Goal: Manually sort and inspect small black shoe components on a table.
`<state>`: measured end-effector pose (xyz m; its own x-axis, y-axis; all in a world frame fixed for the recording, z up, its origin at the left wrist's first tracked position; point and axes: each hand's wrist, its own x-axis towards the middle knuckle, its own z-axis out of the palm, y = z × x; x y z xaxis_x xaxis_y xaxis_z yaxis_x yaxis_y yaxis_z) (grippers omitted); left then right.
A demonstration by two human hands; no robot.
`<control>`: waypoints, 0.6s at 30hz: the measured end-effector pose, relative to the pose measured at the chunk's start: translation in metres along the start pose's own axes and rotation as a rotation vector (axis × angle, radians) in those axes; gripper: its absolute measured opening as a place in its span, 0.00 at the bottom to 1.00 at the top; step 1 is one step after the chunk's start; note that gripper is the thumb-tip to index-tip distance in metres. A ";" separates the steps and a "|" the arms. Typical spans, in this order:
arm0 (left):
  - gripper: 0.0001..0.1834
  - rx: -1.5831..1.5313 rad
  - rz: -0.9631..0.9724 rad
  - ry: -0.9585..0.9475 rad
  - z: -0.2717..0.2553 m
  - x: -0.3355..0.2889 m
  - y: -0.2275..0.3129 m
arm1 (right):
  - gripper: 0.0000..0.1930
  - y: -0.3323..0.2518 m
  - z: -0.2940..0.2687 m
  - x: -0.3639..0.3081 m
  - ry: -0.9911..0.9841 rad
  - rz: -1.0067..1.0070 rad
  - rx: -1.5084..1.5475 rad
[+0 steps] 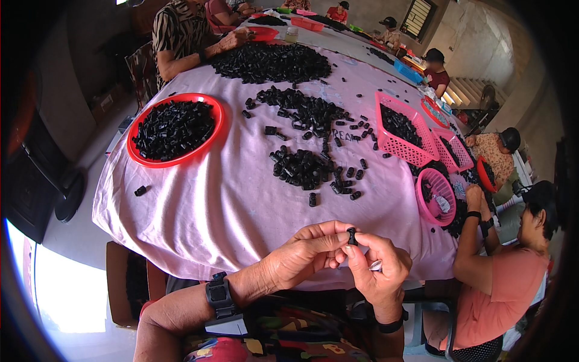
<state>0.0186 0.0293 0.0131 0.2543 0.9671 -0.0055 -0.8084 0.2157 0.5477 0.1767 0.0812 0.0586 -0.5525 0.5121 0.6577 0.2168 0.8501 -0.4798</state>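
Observation:
Both my hands meet just below the table's near edge, pinching one small black plastic part (351,236) between their fingertips. My left hand (301,256) comes in from the left, with a black watch on its wrist. My right hand (379,271) grips the part from below and also has a small shiny piece tucked in its fingers. A loose pile of the same black parts (301,169) lies on the pink tablecloth (229,205) straight ahead of my hands.
A round red tray (218,114) full of black parts sits at the left. Pink baskets (398,145), (443,187) stand at the right. A bigger heap (271,61) lies farther back. Other people sit around the table, one in an orange shirt (506,289) close at my right.

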 end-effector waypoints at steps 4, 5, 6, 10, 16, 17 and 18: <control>0.14 -0.002 0.005 -0.008 0.001 0.000 0.000 | 0.11 0.000 0.000 0.000 0.012 0.004 0.012; 0.14 -0.001 0.007 -0.007 0.001 0.000 0.000 | 0.11 0.000 0.000 0.000 0.012 0.004 0.015; 0.14 0.000 0.008 -0.006 0.001 -0.001 0.001 | 0.11 0.000 0.000 0.000 0.012 0.003 0.017; 0.15 -0.002 0.010 -0.030 -0.002 -0.001 0.001 | 0.12 -0.001 0.000 0.000 0.012 0.011 0.018; 0.15 0.014 0.007 -0.038 -0.004 0.000 0.001 | 0.13 0.000 0.000 0.000 0.003 0.021 0.025; 0.15 0.017 0.010 -0.039 -0.004 0.000 0.001 | 0.13 0.000 0.000 0.000 0.002 0.022 0.025; 0.15 0.017 0.010 -0.039 -0.004 0.000 0.001 | 0.13 0.000 0.000 -0.001 0.002 0.021 0.026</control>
<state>0.0160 0.0299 0.0101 0.2669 0.9632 0.0326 -0.8018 0.2031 0.5620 0.1770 0.0809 0.0584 -0.5462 0.5303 0.6484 0.2076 0.8356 -0.5085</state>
